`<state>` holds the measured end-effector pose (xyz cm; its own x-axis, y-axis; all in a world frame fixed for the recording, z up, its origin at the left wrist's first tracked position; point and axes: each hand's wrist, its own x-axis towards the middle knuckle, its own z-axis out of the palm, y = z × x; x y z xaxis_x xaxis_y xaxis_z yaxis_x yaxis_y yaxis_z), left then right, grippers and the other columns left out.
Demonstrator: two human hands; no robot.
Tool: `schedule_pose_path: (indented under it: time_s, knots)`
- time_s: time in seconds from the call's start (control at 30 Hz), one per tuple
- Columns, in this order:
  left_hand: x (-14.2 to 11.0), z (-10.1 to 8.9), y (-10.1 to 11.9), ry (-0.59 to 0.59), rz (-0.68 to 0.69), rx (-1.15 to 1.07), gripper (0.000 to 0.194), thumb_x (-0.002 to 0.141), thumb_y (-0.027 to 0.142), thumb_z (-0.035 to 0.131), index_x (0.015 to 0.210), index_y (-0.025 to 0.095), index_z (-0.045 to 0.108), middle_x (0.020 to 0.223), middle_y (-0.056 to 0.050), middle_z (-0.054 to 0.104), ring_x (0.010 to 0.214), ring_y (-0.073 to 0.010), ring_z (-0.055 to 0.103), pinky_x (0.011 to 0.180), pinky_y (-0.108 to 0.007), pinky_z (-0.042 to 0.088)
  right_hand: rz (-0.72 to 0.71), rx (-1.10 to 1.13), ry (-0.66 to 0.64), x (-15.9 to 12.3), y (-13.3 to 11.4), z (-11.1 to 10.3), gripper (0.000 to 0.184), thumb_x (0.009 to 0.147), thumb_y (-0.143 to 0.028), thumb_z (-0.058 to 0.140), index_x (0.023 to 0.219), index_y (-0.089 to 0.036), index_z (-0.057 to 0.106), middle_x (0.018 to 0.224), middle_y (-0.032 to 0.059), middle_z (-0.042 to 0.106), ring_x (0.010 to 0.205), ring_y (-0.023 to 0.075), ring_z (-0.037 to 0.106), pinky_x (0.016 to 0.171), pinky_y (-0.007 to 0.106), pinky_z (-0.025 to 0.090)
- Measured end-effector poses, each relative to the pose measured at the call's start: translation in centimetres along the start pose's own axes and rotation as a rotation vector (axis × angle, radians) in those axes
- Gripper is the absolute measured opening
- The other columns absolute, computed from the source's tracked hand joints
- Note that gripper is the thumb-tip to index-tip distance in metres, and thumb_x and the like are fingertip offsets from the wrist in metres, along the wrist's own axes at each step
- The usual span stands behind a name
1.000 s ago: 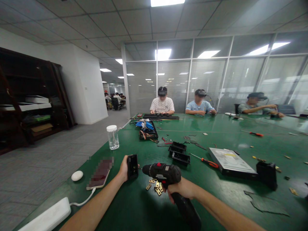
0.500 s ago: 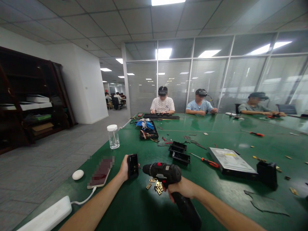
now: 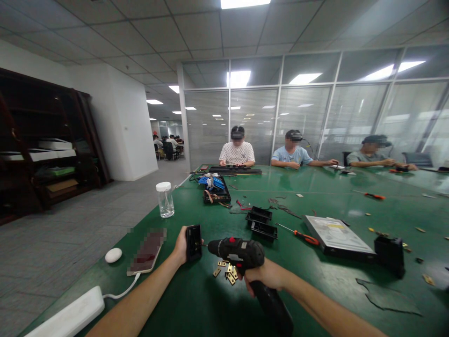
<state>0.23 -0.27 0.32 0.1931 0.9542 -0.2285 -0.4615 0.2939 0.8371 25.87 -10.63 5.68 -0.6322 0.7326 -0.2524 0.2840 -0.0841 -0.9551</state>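
Bracing firmly suits the left hand (image 3: 180,246), its grip clamped on the black plastic box (image 3: 193,234), near left over the counter (image 3: 192,299); rightward, the bit (image 3: 205,245) should meet it squarely, the cordless drill (image 3: 238,252) pressed gently by the right hand (image 3: 264,274), its grip clamped round the handle (image 3: 271,302).

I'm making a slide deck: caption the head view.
Right hand points a power drill at the open black housing in the left hand over a green table.
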Motion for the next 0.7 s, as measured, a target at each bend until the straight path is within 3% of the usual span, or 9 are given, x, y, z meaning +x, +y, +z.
schedule_pose_path:
  time_s: [0.4,0.7]
  knots:
    - [0.48,-0.53,-0.35,-0.018,0.032,0.008,0.040,0.061,0.049,0.035,0.065,0.012,0.051,0.057,-0.008,0.057,0.050,-0.0188,0.053,0.047,-0.029,0.040,-0.042,0.009,-0.017,0.14,0.13,0.01,0.019,0.056,-0.014,0.039,0.072,-0.012,0.048,0.046,-0.0024,0.048,0.044,0.0077,0.045,0.045,0.018,0.035]
    - [0.21,0.03,-0.13,0.014,-0.023,-0.011,0.041,0.060,0.050,0.035,0.062,0.012,0.050,0.054,-0.007,0.056,0.048,-0.0186,0.053,0.045,-0.029,0.039,-0.023,0.051,-0.008,0.38,0.57,-0.09,0.020,0.054,-0.013,0.040,0.073,-0.012,0.048,0.048,-0.0021,0.048,0.045,0.0076,0.046,0.042,0.017,0.033]
